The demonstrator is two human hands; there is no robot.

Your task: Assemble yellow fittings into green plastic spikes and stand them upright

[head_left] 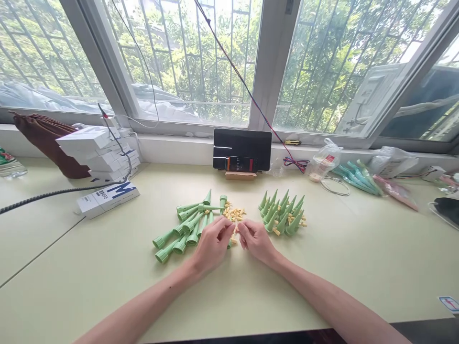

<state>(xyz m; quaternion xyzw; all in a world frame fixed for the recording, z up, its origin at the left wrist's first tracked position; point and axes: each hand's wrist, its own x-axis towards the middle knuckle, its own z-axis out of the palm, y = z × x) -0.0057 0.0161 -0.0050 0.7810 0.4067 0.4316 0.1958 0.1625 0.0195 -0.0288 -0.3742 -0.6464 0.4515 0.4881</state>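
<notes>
Left hand (214, 242) and right hand (258, 242) pinch nearly together, contents unclear; yellow pieces (235, 214) lie just beyond both, about equally near; green cones (188, 226) beside the left mostly slant away rightward.

Green plastic cones (186, 226), matt; pale tabletop (118, 282), smooth; tablet (243, 142), glossy.

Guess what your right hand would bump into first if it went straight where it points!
Probably the fingertips of the left hand, just across from the right hand. Whether they already touch is hard to tell.
</notes>
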